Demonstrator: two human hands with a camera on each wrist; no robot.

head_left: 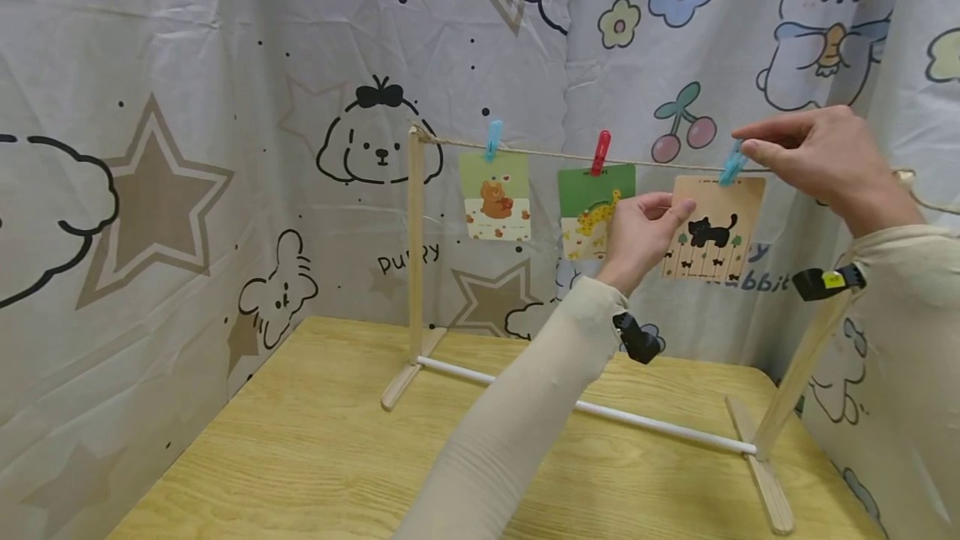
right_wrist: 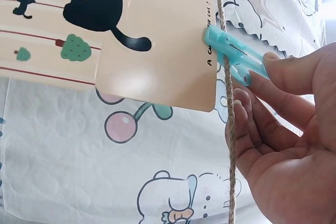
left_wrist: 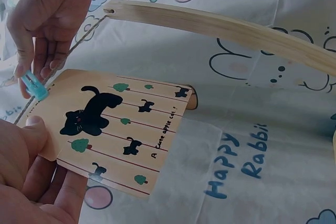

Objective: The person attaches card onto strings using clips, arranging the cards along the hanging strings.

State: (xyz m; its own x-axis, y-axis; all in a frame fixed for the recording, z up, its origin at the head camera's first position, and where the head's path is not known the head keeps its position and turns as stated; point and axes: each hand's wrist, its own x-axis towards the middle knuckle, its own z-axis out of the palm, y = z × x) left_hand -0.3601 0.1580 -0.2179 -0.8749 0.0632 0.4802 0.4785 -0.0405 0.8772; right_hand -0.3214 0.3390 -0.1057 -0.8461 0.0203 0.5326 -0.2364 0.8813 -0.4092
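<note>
A peach card with a black cat [head_left: 712, 232] hangs just under a twine line [head_left: 660, 162] at the right. My left hand [head_left: 639, 236] pinches its left edge, thumb on the printed face and fingers behind. Between thumb and fingers my right hand [head_left: 840, 157] pinches the tail of a light blue clothespin [head_left: 732, 163]. In the right wrist view, the tip of this clothespin [right_wrist: 215, 36] overlaps the card's top edge, and the twine [right_wrist: 230, 129] runs across its jaws. To the left hang a green giraffe card [head_left: 581, 194] under a red clothespin [head_left: 602, 152] and a bear card [head_left: 495, 198] under another blue clothespin [head_left: 492, 140].
The twine is strung between a left wooden post [head_left: 416, 248] and a right wooden post [head_left: 806, 365]. A white rod [head_left: 660, 425] joins their feet on the wooden table [head_left: 300, 440]. A printed curtain [head_left: 337, 40] stands close behind.
</note>
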